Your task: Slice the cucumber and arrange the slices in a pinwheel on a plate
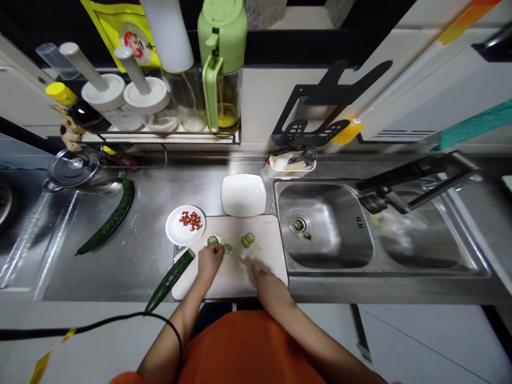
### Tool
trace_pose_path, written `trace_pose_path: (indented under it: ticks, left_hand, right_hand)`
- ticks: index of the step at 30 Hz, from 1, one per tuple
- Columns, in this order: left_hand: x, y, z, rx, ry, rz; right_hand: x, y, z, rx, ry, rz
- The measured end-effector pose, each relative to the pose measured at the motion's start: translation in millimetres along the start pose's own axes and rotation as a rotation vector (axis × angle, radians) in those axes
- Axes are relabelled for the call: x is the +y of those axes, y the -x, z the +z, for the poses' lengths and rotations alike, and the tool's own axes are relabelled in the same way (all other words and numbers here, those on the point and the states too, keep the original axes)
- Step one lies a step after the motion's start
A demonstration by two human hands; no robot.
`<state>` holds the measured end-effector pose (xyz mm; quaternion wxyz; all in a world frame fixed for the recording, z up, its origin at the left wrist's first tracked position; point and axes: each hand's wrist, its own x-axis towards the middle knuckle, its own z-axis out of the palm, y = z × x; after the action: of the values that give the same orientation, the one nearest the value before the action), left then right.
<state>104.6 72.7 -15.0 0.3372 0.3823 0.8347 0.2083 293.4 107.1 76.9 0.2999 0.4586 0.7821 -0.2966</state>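
My left hand point(210, 260) is over the left part of the pale cutting board point(232, 285), its fingers curled and pinched together. Cucumber slices point(227, 248) lie right by its fingertips; whether one is between them is hidden. My right hand point(272, 288) hovers at the board's right side, its fingers blurred. Past it, a small overlapping group of cucumber slices point(247, 240) rests on the board. A cut length of cucumber point(170, 280) leans across the board's left edge, with its pale cut end toward the left hand.
A white plate with red chopped pieces point(176, 226) and a white square dish point(243, 194) stand behind the board. A whole cucumber point(110, 221) lies left, near a lidded pot point(76, 165). The sink point(326, 224) is on the right, cucumber bits at its drain. A black cable point(100, 319) crosses the lower left.
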Motion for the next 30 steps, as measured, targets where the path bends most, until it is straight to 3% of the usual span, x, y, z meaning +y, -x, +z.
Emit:
trace_pose_path:
  ticks: [14, 21, 30]
  left_hand:
    - [-0.8, -1.3, 1.1, -0.023, -0.004, -0.01]
    - [1.5, 0.5, 1.6, -0.021, -0.007, -0.028]
    - [2.4, 5.7, -14.5, 0.1, -0.038, 0.036]
  right_hand:
    - [-8.3, -2.7, 0.2, -0.019, -0.088, 0.019]
    - [0.5, 4.3, 3.1, -0.072, -0.096, 0.028]
    - [13.4, 9.2, 7.8, -0.122, -0.082, 0.075]
